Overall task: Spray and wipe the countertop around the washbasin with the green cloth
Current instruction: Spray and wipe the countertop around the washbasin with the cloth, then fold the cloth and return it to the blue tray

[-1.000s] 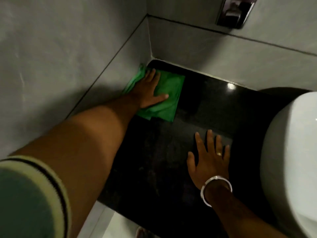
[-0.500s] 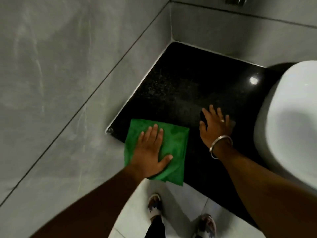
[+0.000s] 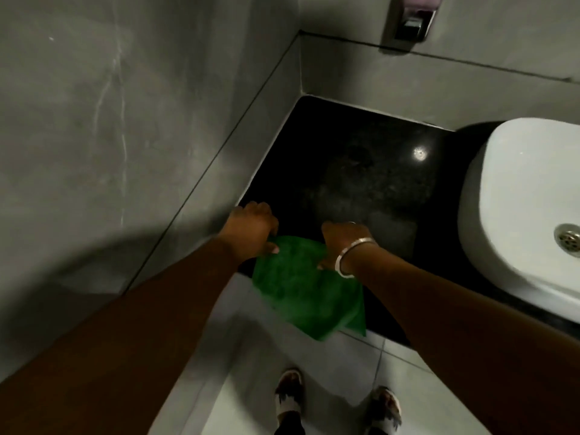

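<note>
The green cloth (image 3: 304, 290) hangs spread over the front edge of the black countertop (image 3: 354, 171). My left hand (image 3: 251, 232) pinches its upper left corner near the wall. My right hand (image 3: 343, 244), with a ring and a metal bangle, grips the cloth's upper right edge. Most of the cloth droops below the counter edge toward the floor. The white washbasin (image 3: 518, 196) sits on the counter at the right, its drain visible. No spray bottle is in view.
Grey tiled walls (image 3: 125, 120) close off the counter on the left and at the back. A soap dispenser (image 3: 411, 20) is mounted on the back wall. Below, light floor tiles (image 3: 251, 372) and my two sandalled feet (image 3: 288, 394) show.
My left hand dragged the cloth from the far corner to the front edge, then lifted off it. My right hand left the counter, and both hands now pinch the cloth's top edge.
</note>
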Demonstrator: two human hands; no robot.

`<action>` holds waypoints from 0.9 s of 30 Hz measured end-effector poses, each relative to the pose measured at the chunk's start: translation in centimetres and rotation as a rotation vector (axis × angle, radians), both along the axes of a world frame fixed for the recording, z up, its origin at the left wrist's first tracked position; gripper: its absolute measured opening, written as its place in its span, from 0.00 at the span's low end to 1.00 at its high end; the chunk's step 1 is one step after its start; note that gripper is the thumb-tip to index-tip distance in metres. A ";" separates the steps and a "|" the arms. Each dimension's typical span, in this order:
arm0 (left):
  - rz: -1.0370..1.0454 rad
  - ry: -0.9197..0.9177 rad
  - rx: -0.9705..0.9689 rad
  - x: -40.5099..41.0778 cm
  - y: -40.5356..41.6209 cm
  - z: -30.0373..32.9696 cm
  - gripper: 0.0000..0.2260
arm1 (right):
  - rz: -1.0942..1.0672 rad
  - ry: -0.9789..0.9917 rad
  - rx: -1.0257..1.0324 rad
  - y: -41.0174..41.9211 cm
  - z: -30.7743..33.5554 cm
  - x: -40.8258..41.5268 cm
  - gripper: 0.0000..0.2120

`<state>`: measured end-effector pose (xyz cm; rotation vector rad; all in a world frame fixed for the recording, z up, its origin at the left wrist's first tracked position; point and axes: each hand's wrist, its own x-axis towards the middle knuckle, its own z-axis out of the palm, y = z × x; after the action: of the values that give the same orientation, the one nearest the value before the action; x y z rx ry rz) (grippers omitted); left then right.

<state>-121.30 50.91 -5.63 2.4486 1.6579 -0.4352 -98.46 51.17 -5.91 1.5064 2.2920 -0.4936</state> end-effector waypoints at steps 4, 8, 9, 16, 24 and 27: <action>0.208 -0.495 -0.218 -0.6 -0.5 0.4 0.09 | -0.154 0.080 -0.152 -0.7 1.1 2.1 0.29; 0.521 -1.183 -0.406 1.1 -1.4 3.8 0.10 | -0.717 0.777 -0.355 -6.0 4.5 7.7 0.12; 0.555 -1.310 -0.473 2.3 -1.4 5.2 0.09 | -0.842 0.994 -0.410 -7.8 5.7 9.3 0.09; 0.205 -1.484 -1.092 20.7 -1.5 16.5 0.12 | -1.286 1.855 -0.178 -20.6 15.9 22.6 0.17; 0.052 -1.324 -1.211 49.8 -15.0 20.9 0.13 | -1.298 2.360 -0.041 -39.2 17.0 37.3 0.43; 0.146 -1.243 -1.403 58.3 -20.1 19.0 0.15 | -1.488 2.217 0.214 -45.6 15.5 44.1 0.31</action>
<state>-62.95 30.76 13.35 1.0112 0.5263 0.0459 -54.31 5.53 9.58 -0.9474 -0.1175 1.0959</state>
